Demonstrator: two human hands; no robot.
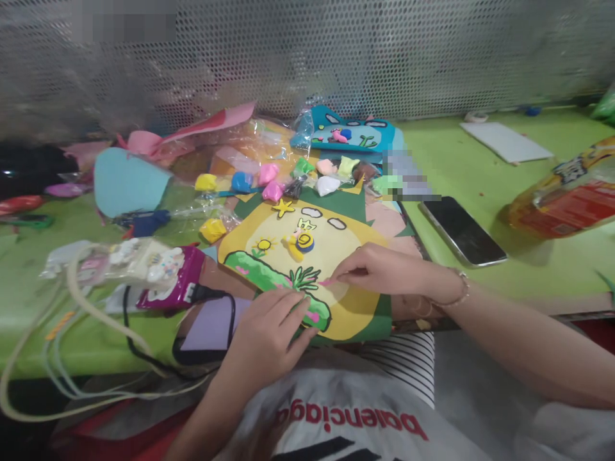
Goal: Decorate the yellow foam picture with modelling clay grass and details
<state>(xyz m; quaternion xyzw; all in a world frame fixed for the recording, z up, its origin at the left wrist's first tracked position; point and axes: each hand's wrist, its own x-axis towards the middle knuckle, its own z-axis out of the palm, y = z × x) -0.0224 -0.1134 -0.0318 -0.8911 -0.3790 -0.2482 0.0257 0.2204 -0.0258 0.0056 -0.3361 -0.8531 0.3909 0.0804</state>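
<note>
A yellow paper picture [358, 315] on dark green paper lies before me, bearing a green clay ground [259, 274], dark green leaves [303, 278], a snail with a blue-rimmed shell [305, 242], a small sun and a star. My right hand [368, 266] pinches a thin piece of pink clay [327, 282] just right of the leaves. My left hand [276, 326] rests on the lower edge of the picture, over the green ground, its fingers spread and nothing visible in them.
Small bags of coloured clay [268, 173] lie behind the picture, near a blue picture [355, 131]. At right are a phone [464, 230], a drink bottle [564, 198] and a white board [504, 141]. A purple bag with cords [195, 272] sits left. A perforated metal panel [307, 57] stands behind.
</note>
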